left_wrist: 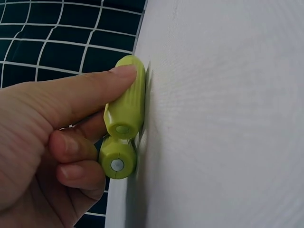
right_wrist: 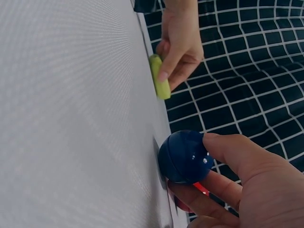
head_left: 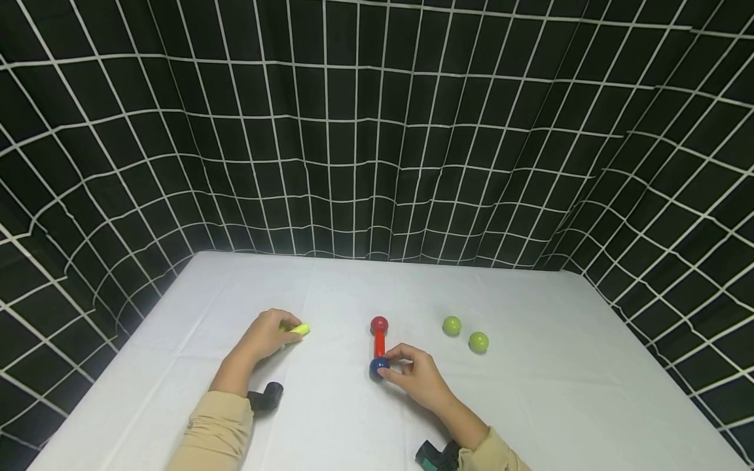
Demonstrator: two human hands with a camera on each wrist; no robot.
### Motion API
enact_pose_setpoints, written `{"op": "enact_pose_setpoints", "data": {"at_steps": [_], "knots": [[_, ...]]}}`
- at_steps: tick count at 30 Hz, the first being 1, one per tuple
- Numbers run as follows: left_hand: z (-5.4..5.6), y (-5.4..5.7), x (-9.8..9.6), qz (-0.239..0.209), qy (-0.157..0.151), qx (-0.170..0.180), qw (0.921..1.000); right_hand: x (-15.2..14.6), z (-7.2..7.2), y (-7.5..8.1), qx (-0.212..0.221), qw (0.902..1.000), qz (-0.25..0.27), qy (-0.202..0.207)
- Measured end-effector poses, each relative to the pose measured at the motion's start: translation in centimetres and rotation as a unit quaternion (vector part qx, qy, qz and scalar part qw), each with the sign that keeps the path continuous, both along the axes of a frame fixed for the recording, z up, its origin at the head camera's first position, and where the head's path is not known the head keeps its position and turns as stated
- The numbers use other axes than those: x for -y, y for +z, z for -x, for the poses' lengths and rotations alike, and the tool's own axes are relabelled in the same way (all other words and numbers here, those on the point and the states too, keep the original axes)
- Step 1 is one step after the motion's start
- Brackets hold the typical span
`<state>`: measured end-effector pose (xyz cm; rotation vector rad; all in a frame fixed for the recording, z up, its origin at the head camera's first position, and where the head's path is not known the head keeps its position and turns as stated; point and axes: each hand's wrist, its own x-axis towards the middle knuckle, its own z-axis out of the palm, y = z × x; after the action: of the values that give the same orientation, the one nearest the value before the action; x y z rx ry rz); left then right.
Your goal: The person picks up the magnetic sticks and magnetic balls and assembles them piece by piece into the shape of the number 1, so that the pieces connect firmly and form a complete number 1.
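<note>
At the left of the table, my left hand (head_left: pixel 269 332) pinches a yellow-green rod (left_wrist: pixel 126 102) between thumb and fingers. A second yellow-green rod (left_wrist: pixel 118 158), with a round silvery spot on its end, lies against the first, beside the curled fingers. Near the middle, my right hand (head_left: pixel 419 377) pinches a blue ball (right_wrist: pixel 185 156) between thumb and fingers, low at the table surface. From the blue ball a red rod (head_left: pixel 379 343) runs away to a red ball (head_left: pixel 379 324), the three in one straight line. The right fingers partly hide the red parts in the right wrist view.
Two green balls (head_left: pixel 451 326) lie apart from each other, right of the red ball. A white cloth covers the table (head_left: pixel 559 392). Behind and at both sides hangs a black curtain (head_left: pixel 365 131) with a white grid. Dark devices (head_left: pixel 268 397) sit at both wrists.
</note>
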<state>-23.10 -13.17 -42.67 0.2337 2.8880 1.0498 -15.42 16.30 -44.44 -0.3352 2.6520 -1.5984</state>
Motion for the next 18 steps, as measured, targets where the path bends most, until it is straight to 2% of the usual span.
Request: {"op": "enact_pose_setpoints", "data": {"at_steps": [11,17,18], "knots": [[0.26,-0.03,-0.01,-0.067,-0.011,-0.006,0.9977,-0.06,0.11,0.04,0.011,0.9998,0.013,-0.004],[0.28,-0.01,-0.69,-0.115,-0.029,0.015,0.9928,-0.19,0.37,0.02,0.013,0.9998,0.013,0.003],[0.26,0.03,-0.85,-0.131,-0.029,0.027,0.9907,-0.19,0.44,0.05,0.012,0.9999,0.01,0.004]]}}
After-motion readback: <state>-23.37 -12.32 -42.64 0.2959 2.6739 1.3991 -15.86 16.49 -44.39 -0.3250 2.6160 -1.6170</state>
